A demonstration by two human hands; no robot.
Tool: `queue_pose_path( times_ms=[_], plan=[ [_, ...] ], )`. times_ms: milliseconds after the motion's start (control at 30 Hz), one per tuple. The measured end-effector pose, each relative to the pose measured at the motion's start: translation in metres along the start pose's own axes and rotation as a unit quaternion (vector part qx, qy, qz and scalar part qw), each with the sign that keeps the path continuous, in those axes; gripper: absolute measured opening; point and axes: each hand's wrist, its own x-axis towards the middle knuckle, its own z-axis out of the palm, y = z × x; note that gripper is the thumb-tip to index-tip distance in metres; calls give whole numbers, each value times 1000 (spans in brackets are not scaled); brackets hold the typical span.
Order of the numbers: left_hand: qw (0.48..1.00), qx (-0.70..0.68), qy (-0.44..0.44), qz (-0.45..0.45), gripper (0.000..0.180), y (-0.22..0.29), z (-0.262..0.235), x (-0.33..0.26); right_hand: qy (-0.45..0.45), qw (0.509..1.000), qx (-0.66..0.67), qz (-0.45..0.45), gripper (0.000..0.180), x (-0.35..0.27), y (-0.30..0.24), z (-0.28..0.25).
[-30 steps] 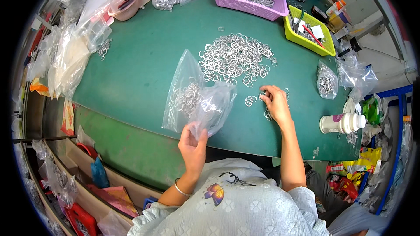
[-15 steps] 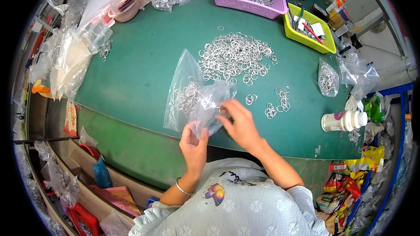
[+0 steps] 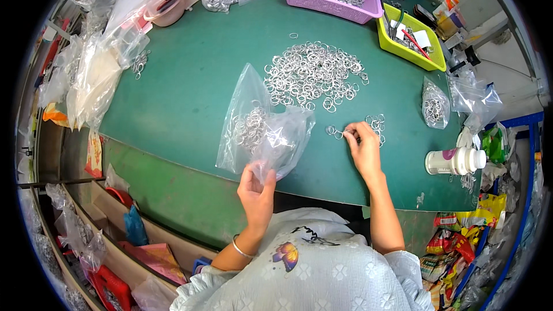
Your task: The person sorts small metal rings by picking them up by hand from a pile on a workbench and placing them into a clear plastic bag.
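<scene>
On the green table (image 3: 184,80), a clear plastic bag (image 3: 282,141) with metal rings (image 3: 250,131) inside rests just beyond the left hand (image 3: 257,193), whose thumb and fingers pinch its near edge. Farther out than both hands, to the bag's right, spreads a broad pile of loose rings (image 3: 314,75). The right hand (image 3: 364,151) pinches a ring (image 3: 346,132) at its fingertips, with a small cluster (image 3: 331,130) just to its left and several more rings (image 3: 378,126) just to its right.
</scene>
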Motion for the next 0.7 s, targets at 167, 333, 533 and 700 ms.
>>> queue_pose_path(
  times_ms=[167, 333, 533, 700],
  plan=[
    [1000, 10, -1, 1, 24, 0, -1, 1, -8, 999, 37, 25, 23, -1, -12, -3],
    [1000, 6, -4, 0, 24, -1, 0, 1, 8, 999, -50, -21, 16, 0, -15, 14],
    [1000, 10, -2, 15, 23, -2, 2, 2, -17, 995, 99, -17, 8, -7, -49, -1],
    [999, 39, 5, 12, 20, 7, 4, 1, -2, 978, 120, -168, 14, -16, -102, 45]
  ],
)
